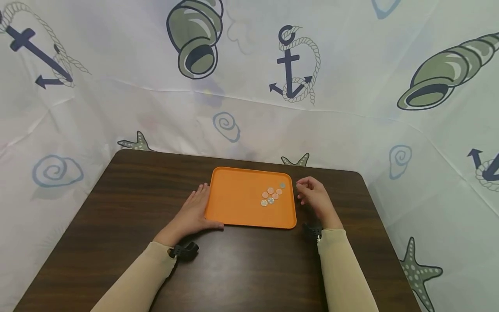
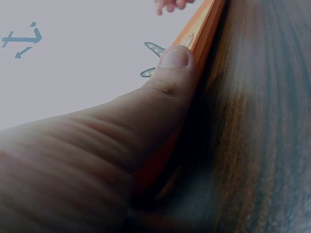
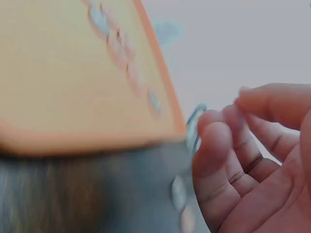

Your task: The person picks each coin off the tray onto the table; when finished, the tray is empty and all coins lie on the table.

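Note:
An orange rectangular tray [image 1: 238,199] lies on the table, with several copper and silver coins [image 1: 270,190] on its right part. My left hand [image 1: 195,211] rests at its left side, fingers straight along the edge. The left thumb [image 2: 170,82] lies against the near rim in the left wrist view. Just off the tray's right edge is my right hand [image 1: 316,198], fingers loosely bent and thumb close to them. No coin shows between those fingers [image 3: 214,145]. Below them in the right wrist view, a silver coin [image 3: 179,192] and a copper coin [image 3: 187,219] lie on the table.
The dark wood table [image 1: 249,268] extends around the tray. Behind it hangs a pale cloth backdrop [image 1: 249,117] printed with anchors, shells and starfish. A black wrist device [image 1: 186,251] sits at the left wrist and another [image 1: 312,232] at the right.

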`<state>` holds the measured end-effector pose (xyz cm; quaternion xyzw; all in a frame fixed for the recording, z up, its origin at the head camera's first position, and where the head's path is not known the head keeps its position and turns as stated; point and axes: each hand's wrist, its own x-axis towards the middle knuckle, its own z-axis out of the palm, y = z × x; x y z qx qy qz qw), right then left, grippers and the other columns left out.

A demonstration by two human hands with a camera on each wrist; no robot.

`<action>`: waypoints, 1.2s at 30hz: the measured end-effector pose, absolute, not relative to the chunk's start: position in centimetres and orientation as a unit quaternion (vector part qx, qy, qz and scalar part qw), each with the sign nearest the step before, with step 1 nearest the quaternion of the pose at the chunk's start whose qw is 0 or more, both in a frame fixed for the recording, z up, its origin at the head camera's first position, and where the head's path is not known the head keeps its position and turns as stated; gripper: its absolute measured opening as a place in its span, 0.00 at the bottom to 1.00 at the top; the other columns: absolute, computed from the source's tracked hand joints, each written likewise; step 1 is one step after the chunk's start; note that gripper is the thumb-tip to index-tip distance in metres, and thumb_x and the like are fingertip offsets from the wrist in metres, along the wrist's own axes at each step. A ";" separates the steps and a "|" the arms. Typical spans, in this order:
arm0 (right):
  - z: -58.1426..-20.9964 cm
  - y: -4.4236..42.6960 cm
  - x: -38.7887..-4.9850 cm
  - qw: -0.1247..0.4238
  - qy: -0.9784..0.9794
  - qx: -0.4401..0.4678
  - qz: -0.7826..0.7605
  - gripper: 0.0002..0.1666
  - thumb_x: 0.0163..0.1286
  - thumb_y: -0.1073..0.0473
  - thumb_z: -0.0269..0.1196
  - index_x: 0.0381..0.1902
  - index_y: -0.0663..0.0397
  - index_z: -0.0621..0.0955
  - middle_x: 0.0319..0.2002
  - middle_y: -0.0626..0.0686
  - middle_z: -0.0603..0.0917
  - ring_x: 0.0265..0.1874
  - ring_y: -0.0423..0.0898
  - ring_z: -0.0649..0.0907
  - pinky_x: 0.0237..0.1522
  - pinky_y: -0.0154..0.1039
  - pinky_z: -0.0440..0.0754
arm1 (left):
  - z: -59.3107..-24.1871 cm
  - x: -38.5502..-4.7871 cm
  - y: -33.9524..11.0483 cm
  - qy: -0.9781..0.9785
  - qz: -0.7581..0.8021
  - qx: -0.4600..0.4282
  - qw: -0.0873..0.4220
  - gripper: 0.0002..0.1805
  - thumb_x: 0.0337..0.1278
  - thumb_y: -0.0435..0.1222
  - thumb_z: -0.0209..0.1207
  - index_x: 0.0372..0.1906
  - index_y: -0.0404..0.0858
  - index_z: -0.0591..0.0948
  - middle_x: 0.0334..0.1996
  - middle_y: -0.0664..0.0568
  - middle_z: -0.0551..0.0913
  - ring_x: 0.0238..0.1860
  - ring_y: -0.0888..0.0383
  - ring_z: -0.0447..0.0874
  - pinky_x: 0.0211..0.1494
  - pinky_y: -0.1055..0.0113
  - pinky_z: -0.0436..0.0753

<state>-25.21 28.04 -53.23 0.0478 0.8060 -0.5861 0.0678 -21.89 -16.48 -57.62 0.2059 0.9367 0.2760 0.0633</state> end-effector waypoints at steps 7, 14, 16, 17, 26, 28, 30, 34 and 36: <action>-51.8 24.0 -26.3 0.073 0.914 -0.060 -0.394 0.14 0.79 0.59 0.69 0.59 0.56 0.84 0.46 0.59 0.86 0.40 0.56 0.85 0.42 0.46 0.91 | -58.0 -21.8 -16.5 0.937 0.278 0.201 0.057 0.83 0.45 0.74 0.75 0.89 0.29 0.44 0.90 0.34 0.45 0.91 0.37 0.41 0.91 0.37 0.45; -53.0 22.5 -27.2 0.087 0.960 -0.100 -0.249 0.12 0.73 0.65 0.71 0.53 0.55 0.88 0.47 0.56 0.86 0.45 0.52 0.83 0.49 0.48 0.88 | -58.7 -21.0 -16.7 0.938 0.276 0.201 0.057 0.83 0.44 0.75 0.75 0.88 0.27 0.46 0.89 0.32 0.47 0.90 0.35 0.44 0.90 0.35 0.48; -53.3 22.3 -27.4 0.072 0.966 -0.108 -0.223 0.11 0.71 0.67 0.71 0.50 0.55 0.89 0.45 0.55 0.86 0.43 0.51 0.82 0.50 0.50 0.88 | -58.7 -21.0 -16.7 0.938 0.275 0.203 0.048 0.83 0.44 0.75 0.74 0.88 0.27 0.46 0.89 0.32 0.48 0.90 0.35 0.44 0.90 0.35 0.48; -53.4 22.2 -27.4 0.063 0.969 -0.110 -0.213 0.10 0.71 0.67 0.72 0.49 0.55 0.89 0.44 0.55 0.86 0.43 0.51 0.81 0.51 0.50 0.87 | -58.7 -21.1 -16.7 0.939 0.275 0.204 0.046 0.82 0.45 0.75 0.74 0.88 0.27 0.46 0.89 0.32 0.48 0.90 0.36 0.44 0.91 0.36 0.48; -53.5 22.0 -27.1 0.063 0.971 -0.086 -0.212 0.04 0.73 0.62 0.72 0.43 0.54 0.87 0.42 0.54 0.82 0.41 0.51 0.79 0.48 0.49 0.83 | -58.0 -21.5 -16.6 0.940 0.268 0.207 0.048 0.83 0.45 0.76 0.74 0.88 0.27 0.46 0.89 0.33 0.47 0.91 0.36 0.44 0.91 0.36 0.48; -53.3 21.9 -27.1 0.072 0.970 -0.082 -0.219 0.06 0.73 0.62 0.72 0.43 0.55 0.85 0.42 0.55 0.80 0.41 0.51 0.78 0.46 0.48 0.81 | -57.9 -21.6 -16.6 0.940 0.267 0.207 0.048 0.83 0.44 0.76 0.74 0.88 0.27 0.46 0.89 0.33 0.47 0.91 0.37 0.43 0.91 0.37 0.48; -53.2 21.9 -27.1 0.078 0.968 -0.079 -0.224 0.07 0.72 0.62 0.72 0.42 0.54 0.83 0.41 0.54 0.79 0.40 0.51 0.77 0.44 0.46 0.78 | -58.0 -21.8 -16.6 0.940 0.265 0.208 0.047 0.83 0.44 0.76 0.74 0.88 0.27 0.46 0.89 0.34 0.47 0.91 0.38 0.43 0.91 0.37 0.48; -53.2 21.9 -26.9 0.067 0.962 -0.076 -0.253 0.09 0.73 0.64 0.71 0.40 0.52 0.80 0.35 0.53 0.80 0.35 0.49 0.78 0.38 0.41 0.77 | -58.1 -21.9 -16.6 0.940 0.266 0.209 0.046 0.83 0.44 0.77 0.73 0.88 0.28 0.46 0.89 0.34 0.46 0.91 0.38 0.43 0.91 0.37 0.48; -53.2 22.2 -26.5 0.067 0.953 -0.071 -0.286 0.08 0.74 0.65 0.71 0.43 0.53 0.80 0.34 0.53 0.81 0.31 0.49 0.80 0.35 0.40 0.79 | -58.1 -22.0 -16.5 0.939 0.267 0.210 0.044 0.83 0.43 0.78 0.72 0.88 0.28 0.46 0.89 0.34 0.47 0.91 0.38 0.43 0.91 0.37 0.48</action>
